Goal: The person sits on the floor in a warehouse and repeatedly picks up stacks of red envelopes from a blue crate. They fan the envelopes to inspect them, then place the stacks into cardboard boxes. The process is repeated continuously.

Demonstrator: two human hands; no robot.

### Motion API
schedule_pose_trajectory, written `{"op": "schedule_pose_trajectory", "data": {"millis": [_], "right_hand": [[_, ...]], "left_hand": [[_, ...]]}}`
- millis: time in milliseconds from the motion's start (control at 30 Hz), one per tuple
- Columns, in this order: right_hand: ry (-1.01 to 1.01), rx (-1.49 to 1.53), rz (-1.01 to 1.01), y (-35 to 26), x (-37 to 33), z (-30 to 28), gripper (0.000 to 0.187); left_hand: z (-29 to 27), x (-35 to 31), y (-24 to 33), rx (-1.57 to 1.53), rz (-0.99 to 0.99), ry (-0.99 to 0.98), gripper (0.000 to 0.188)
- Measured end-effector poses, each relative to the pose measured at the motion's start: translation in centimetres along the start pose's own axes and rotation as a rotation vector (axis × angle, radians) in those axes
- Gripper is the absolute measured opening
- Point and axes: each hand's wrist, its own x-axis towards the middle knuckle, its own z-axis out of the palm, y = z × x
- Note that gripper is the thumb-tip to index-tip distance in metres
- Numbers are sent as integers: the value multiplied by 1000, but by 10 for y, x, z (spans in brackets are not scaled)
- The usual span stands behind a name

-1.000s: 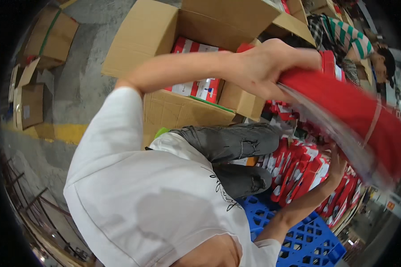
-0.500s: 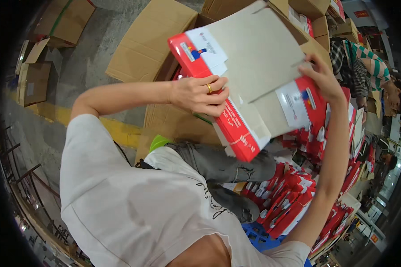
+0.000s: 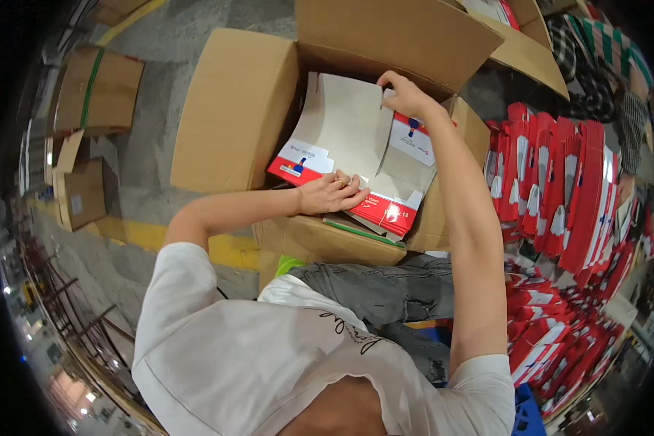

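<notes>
A bundle of flat folded cartons (image 3: 349,123), grey inside with red and white printed edges, lies tilted within the opening of a large brown cardboard box (image 3: 225,109). My left hand (image 3: 332,194), with a gold-coloured ring, lies over the bundle's near red edge, fingers bent across it; its thumb is hidden. At the far right corner of the bundle, my right hand (image 3: 408,96) has its fingers curled round the grey edge. What lies beneath the bundle is mostly hidden, though more flat board and a green strip (image 3: 363,232) show at the box's near side.
Stacks of red and white flat cartons (image 3: 552,182) stand to my right, partly on a blue plastic crate (image 3: 528,410). Other brown boxes (image 3: 98,91) sit on the floor at left. A co-worker in a green-striped sleeve (image 3: 610,43) is at far right.
Both my hands have lowered the carton bundle away from me into the open box. The view has shifted, showing more of the box and the stacks at right.
</notes>
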Motion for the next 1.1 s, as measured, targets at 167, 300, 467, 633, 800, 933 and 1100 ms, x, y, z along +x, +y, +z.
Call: {"op": "schedule_pose_trajectory", "data": {"millis": [167,300,467,633,800,933,1100], "right_hand": [[11,104,-11,8,14,26,47],[171,-88,-7,10,-15,36,58],[215,369,-159,-8,-137,-32,44],[744,489,131,9,-341,-50,35],[1162,584,468,24,-507,21,28],[1506,562,629,0,-620,93,24],[1971,342,800,-10,-766,154,25]], "left_hand": [[35,-1,2,-127,7,-214,61],[86,2,26,-113,-18,-360,81],[162,-25,70,-172,-83,-491,56],[167,-23,63,-354,-90,-536,57],[158,9,30,-865,-230,-656,62],[124,41,8,-1117,-675,-208,32],[-52,188,32,-1486,-535,14,17]]}}
